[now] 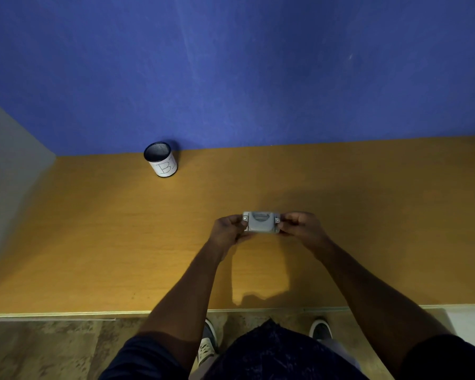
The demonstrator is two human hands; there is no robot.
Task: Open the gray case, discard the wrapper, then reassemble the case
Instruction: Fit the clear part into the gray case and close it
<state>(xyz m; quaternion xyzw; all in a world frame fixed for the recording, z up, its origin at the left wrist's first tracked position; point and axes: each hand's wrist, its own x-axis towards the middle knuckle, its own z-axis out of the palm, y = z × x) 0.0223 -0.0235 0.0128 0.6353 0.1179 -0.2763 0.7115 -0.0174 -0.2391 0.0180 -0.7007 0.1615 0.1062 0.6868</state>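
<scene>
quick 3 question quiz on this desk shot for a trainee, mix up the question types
1. True or false: the gray case lies flat on the desk with no hand on it.
2. Which hands hold the case? A) left hand only B) right hand only C) both
3. Fill in: the mesh cup with a white label stands at the back of the desk, against the ____ wall.

Key:
1. False: the left hand and right hand each have a grip on one end of it.
2. C
3. blue
</scene>
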